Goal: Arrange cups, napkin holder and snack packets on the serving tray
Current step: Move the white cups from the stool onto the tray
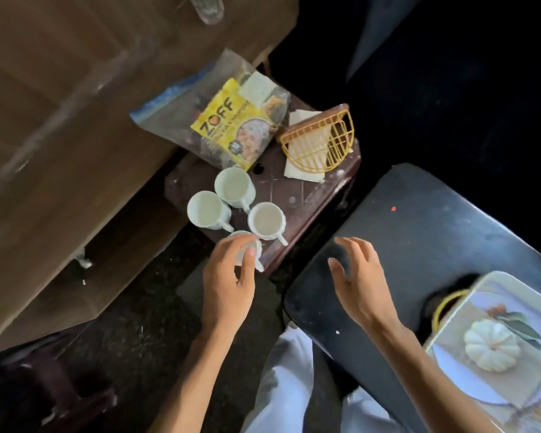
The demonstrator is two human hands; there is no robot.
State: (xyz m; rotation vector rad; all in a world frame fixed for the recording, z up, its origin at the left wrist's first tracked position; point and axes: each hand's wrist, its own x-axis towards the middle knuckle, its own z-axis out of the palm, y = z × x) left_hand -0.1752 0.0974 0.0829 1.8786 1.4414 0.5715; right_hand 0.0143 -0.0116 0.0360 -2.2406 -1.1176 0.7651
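On a small brown bench (310, 195), the left hand (228, 276) grips a white cup (243, 236) beside three other cups (208, 210). A snack packet (228, 126) and napkin holder (316, 139) lie behind them. The right hand (356, 276) hovers open, with the serving tray (494, 278) far right.

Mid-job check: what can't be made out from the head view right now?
- Nearest cup: head view, mostly covered by the left hand gripping it; inside hidden.
- Serving tray: head view, cut by the right and bottom edges, blurred.
- Snack packet: head view, small print too blurred; what lies behind it in the clear bag is hidden.
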